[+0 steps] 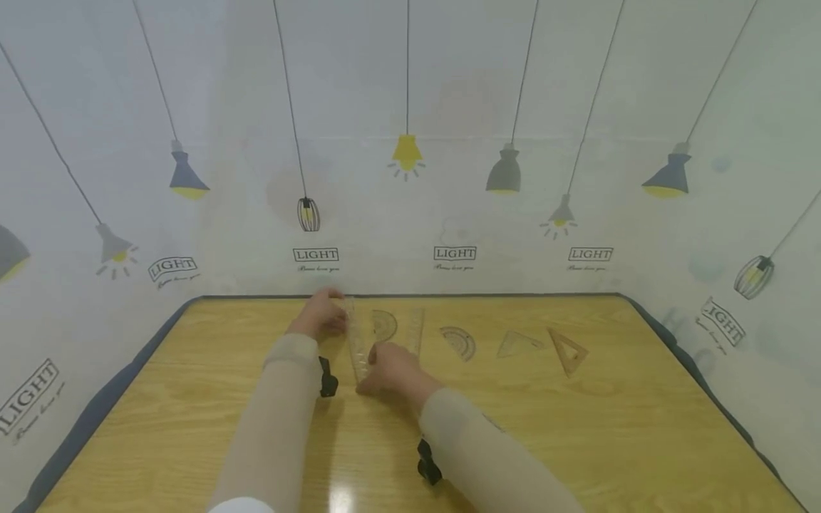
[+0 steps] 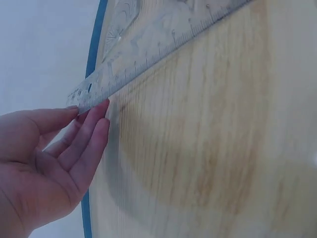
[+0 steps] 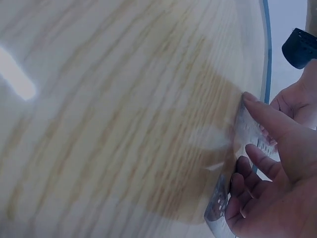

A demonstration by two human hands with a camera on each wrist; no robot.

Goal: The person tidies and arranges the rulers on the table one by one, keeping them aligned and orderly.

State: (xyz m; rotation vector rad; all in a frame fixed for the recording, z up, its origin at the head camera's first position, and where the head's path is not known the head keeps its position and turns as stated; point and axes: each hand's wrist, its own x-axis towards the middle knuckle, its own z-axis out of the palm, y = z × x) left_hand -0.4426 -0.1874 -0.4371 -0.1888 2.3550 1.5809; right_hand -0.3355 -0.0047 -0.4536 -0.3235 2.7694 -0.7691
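A clear plastic ruler [image 1: 355,342] stands lengthwise toward the far edge of the wooden table, its markings readable as ticks in the left wrist view. My left hand [image 1: 321,313] pinches its far end between thumb and fingertips [image 2: 101,111]. At the near end, my right hand [image 1: 394,370] grips the ruler with thumb and bent fingers. Just right of the ruler lies a clear semicircular protractor [image 1: 385,325], and beyond that a second clear ruler [image 1: 415,331], whose lower part my right hand hides.
Farther right on the table [image 1: 641,427] lie another protractor [image 1: 458,343], a clear set square [image 1: 518,343] and a brownish-looking set square [image 1: 567,350]. A wall covering [image 1: 545,85] with printed lamps rises behind the table's dark far edge. Black wrist devices [image 1: 328,377] hang below both forearms.
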